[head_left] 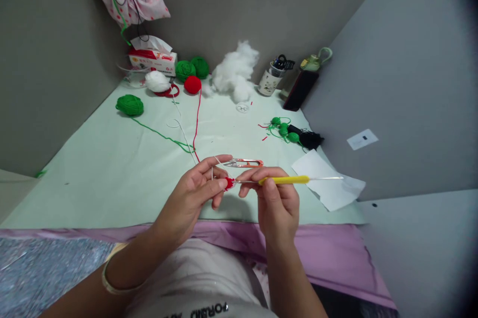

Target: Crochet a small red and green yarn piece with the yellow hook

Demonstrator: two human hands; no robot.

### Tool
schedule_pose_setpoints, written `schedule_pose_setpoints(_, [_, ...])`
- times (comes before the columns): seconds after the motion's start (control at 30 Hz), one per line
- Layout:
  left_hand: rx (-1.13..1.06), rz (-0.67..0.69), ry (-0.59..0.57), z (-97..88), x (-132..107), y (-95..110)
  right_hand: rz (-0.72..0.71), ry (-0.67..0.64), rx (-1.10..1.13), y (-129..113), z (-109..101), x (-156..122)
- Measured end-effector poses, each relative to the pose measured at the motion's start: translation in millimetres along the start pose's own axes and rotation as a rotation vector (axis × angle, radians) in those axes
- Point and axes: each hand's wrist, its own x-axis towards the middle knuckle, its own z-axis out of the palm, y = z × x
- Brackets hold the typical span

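- Pinching a small red piece (pixel 229 183) of crochet, the left hand (pixel 194 191) has thumb and middle fingers pressed on it, with the forefinger stretched out above.
- A white strand loops over that forefinger and runs off across the mat (pixel 93 168).
- The right hand (pixel 274 203) is closed around a hook (pixel 286 179) with a yellow handle, gripping it between thumb and fingers; the metal tip meets the red piece and the bare tail end points right.
- Both hands are raised above the near edge of the mat, close together, with the red piece between them.
- Snips (pixel 244 162) lie on the mat just behind the hands, clear of them.
- A red strand (pixel 197 114) runs from a red ball (pixel 192 84) at the far side down towards the left hand.
- A green ball (pixel 130 105) sits far left, its strand trailing towards the middle.
- Beside the red ball lie a white ball (pixel 157 81) and two more green balls (pixel 185 70), with a tissue box (pixel 152 60) behind them.
- White stuffing (pixel 236 73) is piled against the back wall, next to a cup (pixel 269 82) of pens.
- Small green pieces (pixel 284 129) lie to the right, well apart from the hands.
- White paper (pixel 324 181) lies at the mat's right edge, under the hook's tail end.
- A purple cloth (pixel 328 253) covers the near edge, below the wrists.
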Motion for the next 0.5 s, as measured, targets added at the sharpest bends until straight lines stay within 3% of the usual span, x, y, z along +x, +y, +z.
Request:
schedule_pose_setpoints(0.37, [0.162, 0.137, 0.109, 2.5, 1, -10, -0.511, -0.190, -0.779, 2, -2, -10])
schedule_pose_setpoints(0.43, [0.093, 0.117, 0.087, 2.9, 0, -11, -0.593, -0.175, -0.922, 5, -1, -10])
schedule_pose_setpoints(0.5, [-0.027, 0.007, -0.001, 2.3, 0, -9, -0.669, -0.155, -0.981, 6, -1, -11])
